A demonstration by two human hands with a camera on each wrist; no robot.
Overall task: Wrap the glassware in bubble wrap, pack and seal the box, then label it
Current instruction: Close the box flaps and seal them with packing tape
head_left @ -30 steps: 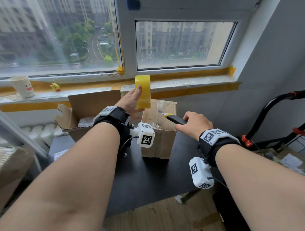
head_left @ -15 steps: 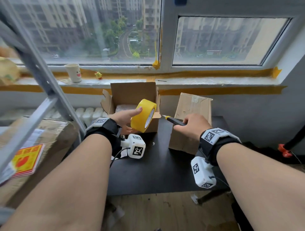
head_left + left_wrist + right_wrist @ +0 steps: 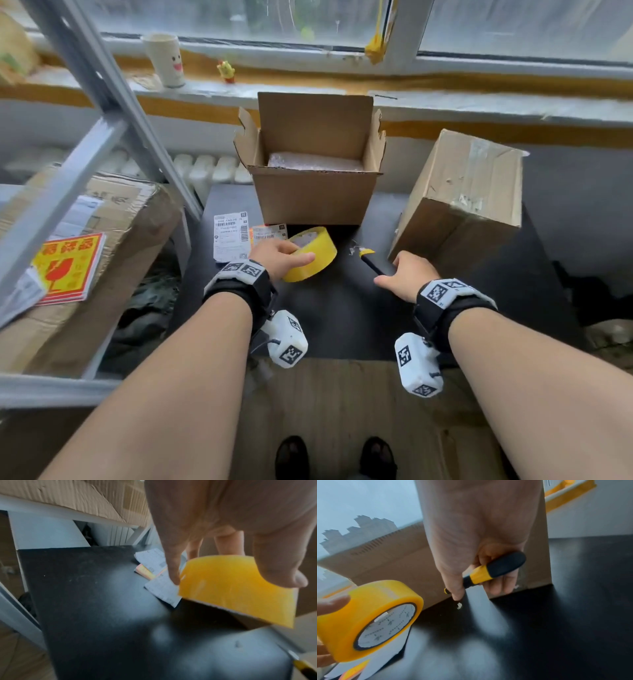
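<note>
Left hand (image 3: 277, 255) lowered round yellow tape roll (image 3: 313, 255) to black surface (image 3: 342, 308), still gripping — right hand (image 3: 409, 277) clamps black-yellow utility knife (image 3: 371, 262); open cardboard box (image 3: 313, 192) ahead, sealing imminent.

Both arms are bare, with no sleeves. Just behind the left hand (image 3: 279, 254) sits a wide black wrist band (image 3: 239, 294) with a white plate on top that has black square patterns. The right hand (image 3: 409, 274) has the same kind of band (image 3: 445, 308). Under each wrist hangs a small white box (image 3: 287, 342) with black square patterns and a thin dark cable. Far below the hands are two dark shoes (image 3: 293, 457).
</note>
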